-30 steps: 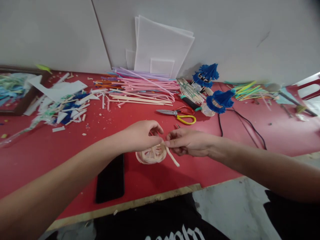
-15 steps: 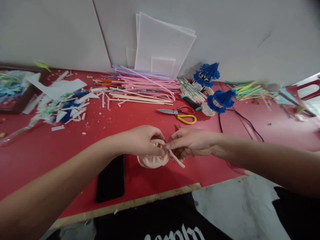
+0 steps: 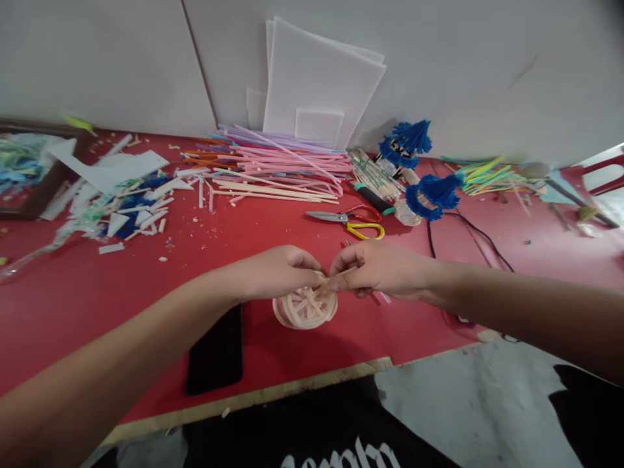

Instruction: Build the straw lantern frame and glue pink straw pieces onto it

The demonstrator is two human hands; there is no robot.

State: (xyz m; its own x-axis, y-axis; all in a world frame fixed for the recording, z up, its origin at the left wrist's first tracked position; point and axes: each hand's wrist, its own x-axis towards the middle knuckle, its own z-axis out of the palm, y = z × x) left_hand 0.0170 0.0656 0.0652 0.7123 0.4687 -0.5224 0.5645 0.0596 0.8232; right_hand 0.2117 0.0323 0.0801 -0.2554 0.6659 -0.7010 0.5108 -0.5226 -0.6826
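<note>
A small round woven basket of cream-coloured strips is held just over the red tabletop, its criss-crossed strips facing me. My left hand grips its far rim between thumb and fingers. At the rim's right side, my right hand pinches a cream strip between thumb and forefinger. The fingertips of both hands almost meet there. Where exactly the strip joins the rim is hidden by the fingers.
Beyond the hands lie scissors with red and yellow handles. Bundles of pink sticks lie along the wall. Blue ornaments stand right of them, white scraps lie left. A black phone rests near the front edge.
The strip's loose end no longer hangs down to the right; it now runs into my right hand's pinch. The basket has turned and shifted slightly right.
</note>
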